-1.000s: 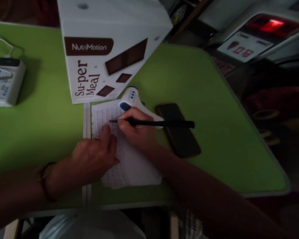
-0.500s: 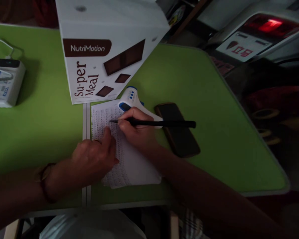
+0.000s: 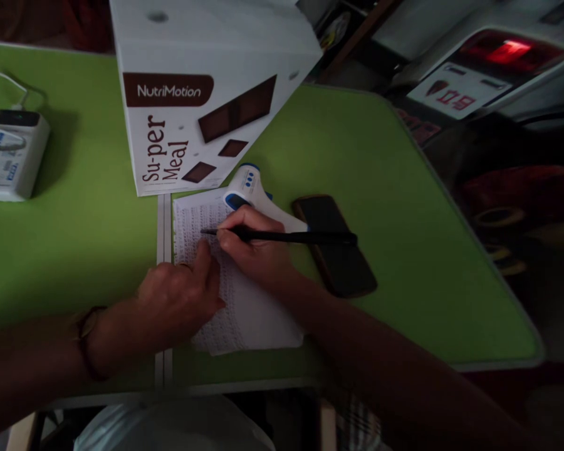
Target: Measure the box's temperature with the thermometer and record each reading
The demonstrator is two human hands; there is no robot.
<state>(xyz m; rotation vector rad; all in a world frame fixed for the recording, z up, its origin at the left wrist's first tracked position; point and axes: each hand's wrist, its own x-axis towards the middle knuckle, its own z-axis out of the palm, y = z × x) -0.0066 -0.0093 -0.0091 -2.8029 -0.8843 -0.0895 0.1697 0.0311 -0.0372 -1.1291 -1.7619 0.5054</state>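
A slim black pen [image 3: 296, 237] is pinched in my right hand [image 3: 256, 247]. Its tip is at the written rows on a white sheet of paper [image 3: 263, 319] covered partly in small handwriting. My left hand [image 3: 181, 291] rests on the sheet's left side, holding nothing, with its index finger stretched toward the pen tip and its thumb apart; the other fingers are partly hidden. Just beyond my right hand lies a white and blue handheld infrared thermometer [image 3: 251, 188], its handle partly covered by the hand. A dark phone [image 3: 341, 263] lies to the right, beneath the pen's rear end.
A tall white "NutriMotion" box [image 3: 169, 144] stands behind the paper on the green table [image 3: 418, 263]. At the left is a white power block [image 3: 16, 156] with cables. Beyond the right edge sits a white appliance with a red lit display [image 3: 512, 50].
My right hand and the pen have shifted slightly left, with the pen tip moving left and a little nearer me over the writing. My left hand stays in place on the paper.
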